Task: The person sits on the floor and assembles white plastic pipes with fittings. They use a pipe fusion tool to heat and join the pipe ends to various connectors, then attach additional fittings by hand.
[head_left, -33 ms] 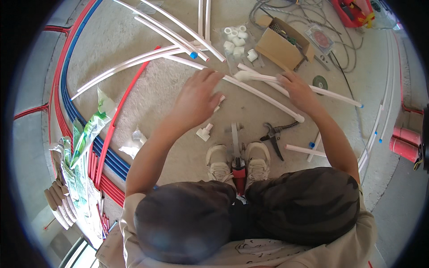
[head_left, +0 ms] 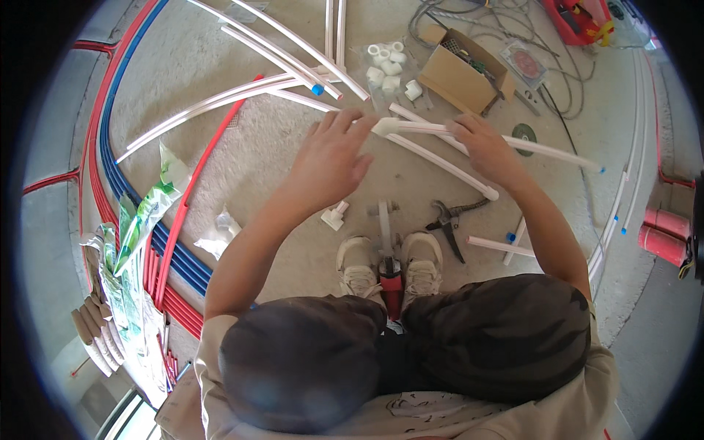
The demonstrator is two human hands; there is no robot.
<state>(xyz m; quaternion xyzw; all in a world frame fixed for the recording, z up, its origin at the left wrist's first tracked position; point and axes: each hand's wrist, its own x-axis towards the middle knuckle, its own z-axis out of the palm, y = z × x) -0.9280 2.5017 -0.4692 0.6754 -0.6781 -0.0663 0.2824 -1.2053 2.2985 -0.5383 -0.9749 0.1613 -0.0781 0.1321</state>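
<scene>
Pipe (head_left: 543, 149), white, lies across the floor (head_left: 293, 139) in front of the squatting person, running from the elbow (head_left: 386, 126) at its left end out to the right. Left hand (head_left: 330, 158) is at the elbow end, fingers spread and curled over the fitting; can't tell how tight the grip is. Right hand (head_left: 488, 150) is closed round the pipe a bit further along, fingers wrapped over it.

A 2nd pipe (head_left: 440, 163) runs diagonally under both hands, from near the elbow down-right to an open end near the cutter (head_left: 451, 220). Cutter lies on the floor just right of the shoes (head_left: 392, 264). Between the shoes stands a red-handled tool (head_left: 389, 275), its pale shaft pointing away from the person. Small white tee (head_left: 334, 215) lies just left of the shoes, below the left wrist.

Further out: more white fittings (head_left: 389, 70) in a cluster, a cardboard box (head_left: 458, 77) beside them w/ bits inside, a round disc (head_left: 523, 135) near the pipe. Long white pipes (head_left: 293, 51) fan out top left. Red & blue tubes (head_left: 158, 242) curve along the left side, w/ green-white plastic bags (head_left: 143, 227) lying over them. Short pipe offcuts (head_left: 499, 246) w/ blue caps lie right of the cutter.
</scene>
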